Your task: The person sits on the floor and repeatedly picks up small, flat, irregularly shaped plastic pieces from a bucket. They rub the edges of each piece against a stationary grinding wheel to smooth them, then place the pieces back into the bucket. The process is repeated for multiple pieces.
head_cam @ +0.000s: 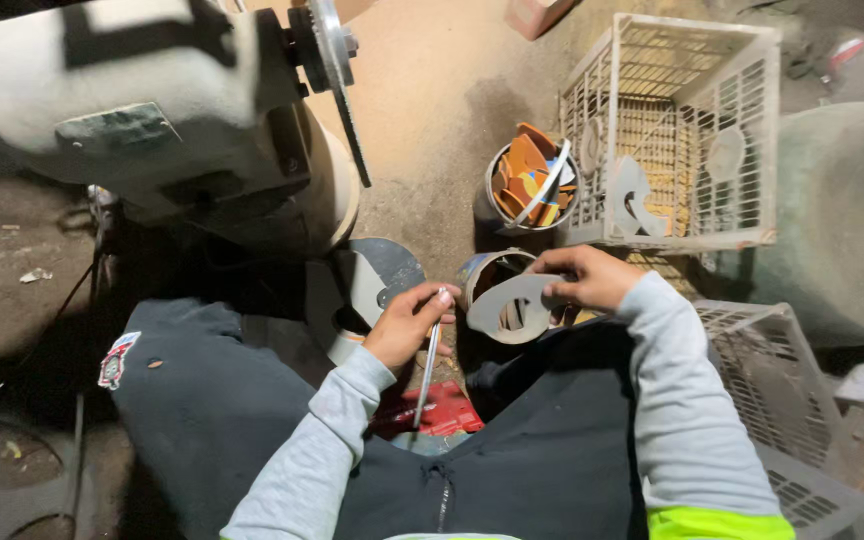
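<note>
My right hand [585, 277] grips a flat grey cut-out piece [509, 307] with a round hole, held over a small tin can [495, 270]. My left hand [407, 322] pinches a thin metal rod [426, 372] near its top end, and the rod points down toward a red object [444, 412] on the floor. The two hands are close together above my dark-trousered knees. A grinding machine [142, 110] with a thin disc [337, 80] stands in front of me at the upper left.
A can [530, 185] full of orange shards stands ahead. A white wire crate [677, 135] with grey cut-out shapes sits at upper right, beside a large grey drum [832, 220]. Another crate [787, 400] lies at my right. Sawdust covers the floor.
</note>
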